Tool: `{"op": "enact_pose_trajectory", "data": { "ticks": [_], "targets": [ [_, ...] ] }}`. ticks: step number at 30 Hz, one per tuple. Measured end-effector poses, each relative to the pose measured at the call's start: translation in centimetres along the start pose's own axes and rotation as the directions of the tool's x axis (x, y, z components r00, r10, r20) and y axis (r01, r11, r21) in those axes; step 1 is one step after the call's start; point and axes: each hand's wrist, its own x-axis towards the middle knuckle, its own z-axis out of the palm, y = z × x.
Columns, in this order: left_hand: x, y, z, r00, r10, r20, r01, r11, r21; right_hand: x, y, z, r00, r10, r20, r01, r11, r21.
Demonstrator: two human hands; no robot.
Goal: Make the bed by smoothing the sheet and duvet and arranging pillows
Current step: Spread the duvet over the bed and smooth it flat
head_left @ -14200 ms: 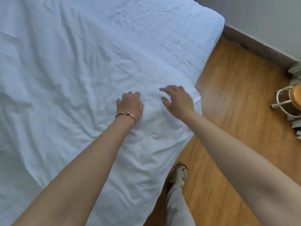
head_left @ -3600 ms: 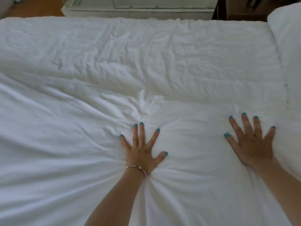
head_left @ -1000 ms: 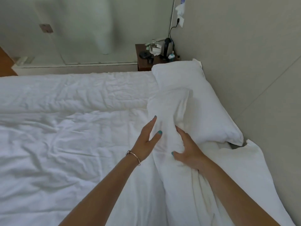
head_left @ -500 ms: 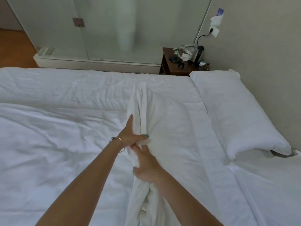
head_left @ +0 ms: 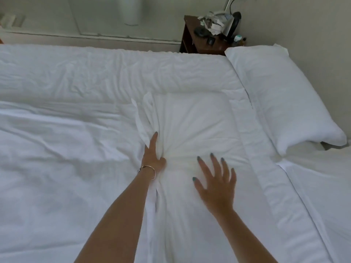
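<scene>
While your left hand [head_left: 153, 158] lies edge-on with straight fingers against a bunched fold of the white duvet [head_left: 57, 168], your right hand [head_left: 215, 184] is spread open over it, holding nothing. One pillow [head_left: 288, 99] lies at the right, beside the wall.

Both hands on white duvet [head_left: 76, 158] at frame centre. Left hand [head_left: 152, 157] presses edge-on into a bunched fold, bracelet [head_left: 150, 168] on wrist. Right hand [head_left: 215, 185] flat, fingers [head_left: 213, 164] spread. Pillow [head_left: 281, 95] upper right; nightstand [head_left: 201, 41] w/ clutter at top.
</scene>
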Motion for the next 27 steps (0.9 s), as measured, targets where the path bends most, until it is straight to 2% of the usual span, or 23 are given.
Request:
{"op": "enact_pose_trajectory", "data": {
  "ticks": [1,2,3,4,5,6,7,8,9,10,11,12,14,15,16,18,19,20,21,24,25,27],
  "targets": [
    [0.3,-0.5,0.0,0.996,-0.084,-0.014,0.083,0.995,-0.056,-0.3,2.0,0.2,0.995,0.084,0.058,-0.077,0.991,-0.111],
    [0.5,-0.8,0.2,0.984,-0.176,-0.031,0.174,0.983,-0.057,-1.0,3.5,0.9,0.98,0.105,0.166,-0.079,0.984,-0.157],
    [0.7,-0.8,0.7,0.964,-0.258,-0.062,0.26,0.965,0.025,-1.6,4.5,1.6,0.957,0.068,0.281,-0.021,0.986,-0.168],
    [0.9,-0.4,1.5,0.949,-0.285,-0.133,0.307,0.932,0.191,-1.8,5.0,1.8,0.922,0.032,0.385,0.04,0.983,-0.178],
    [1.1,0.5,2.4,0.938,-0.242,-0.249,0.323,0.871,0.37,-1.8,5.5,2.0,0.903,-0.022,0.428,0.112,0.976,-0.186],
    [1.2,2.4,3.4,0.932,-0.139,-0.334,0.301,0.811,0.502,-1.5,5.9,1.8,0.88,-0.064,0.47,0.171,0.967,-0.19],
    [1.1,4.4,4.7,0.947,-0.019,-0.321,0.216,0.776,0.592,-1.0,6.2,1.2,0.849,-0.075,0.523,0.192,0.966,-0.173],
    [0.9,6.0,6.4,0.97,0.123,-0.21,0.055,0.73,0.681,-0.5,6.2,0.5,0.832,-0.09,0.547,0.211,0.964,-0.163],
    [0.6,6.8,8.2,0.976,0.217,-0.013,-0.137,0.661,0.738,-0.3,6.4,0.0,0.828,-0.112,0.549,0.232,0.961,-0.154],
    [0.3,6.9,9.6,0.962,0.222,0.156,-0.263,0.615,0.744,-0.3,6.6,0.0,0.827,-0.131,0.547,0.241,0.961,-0.135],
    [0.0,5.9,10.4,0.958,0.16,0.239,-0.287,0.588,0.757,-0.4,7.1,0.1,0.822,-0.155,0.548,0.249,0.963,-0.102],
    [0.0,3.8,10.8,0.972,0.089,0.22,-0.229,0.586,0.777,-0.3,7.9,0.5,0.822,-0.17,0.543,0.248,0.966,-0.072],
    [-0.7,0.3,10.7,0.996,-0.016,0.082,-0.055,0.613,0.788,-0.2,9.7,1.4,0.852,-0.227,0.472,0.256,0.967,0.002],
    [-1.2,-0.5,10.3,0.998,-0.036,0.046,-0.014,0.62,0.785,-0.1,10.0,1.7,0.889,-0.269,0.37,0.273,0.961,0.043],
    [-1.8,-0.7,10.1,0.999,-0.041,0.026,0.005,0.626,0.78,0.4,10.2,1.9,0.929,-0.303,0.21,0.29,0.953,0.092],
    [-2.7,-0.1,10.0,0.999,-0.035,-0.011,0.031,0.633,0.773,2.7,10.2,2.0,0.941,-0.308,-0.141,0.323,0.942,0.094],
    [-2.9,0.0,10.0,0.998,-0.007,-0.058,0.049,0.644,0.764,4.4,9.9,1.6,0.937,-0.264,-0.227,0.284,0.957,0.062],
    [-2.9,-0.3,10.0,0.993,0.023,-0.114,0.071,0.66,0.748,6.2,9.7,1.2,0.944,-0.228,-0.236,0.241,0.97,0.025],
    [-2.8,-0.7,9.7,0.986,0.035,-0.163,0.097,0.673,0.733,8.1,9.6,1.0,0.959,-0.212,-0.187,0.213,0.977,-0.016],
    [-2.3,-2.2,8.7,0.968,-0.054,-0.246,0.222,0.643,0.733,10.8,10.4,3.7,0.968,-0.225,0.108,0.237,0.965,-0.108],
    [-2.2,-2.5,8.8,0.96,-0.09,-0.264,0.262,0.615,0.744,10.9,10.9,4.8,0.962,-0.207,0.176,0.229,0.966,-0.118],
    [-2.6,-2.8,9.3,0.95,-0.119,-0.289,0.3,0.609,0.734,11.0,11.2,5.9,0.96,-0.168,0.224,0.198,0.973,-0.116]
  ]
}}
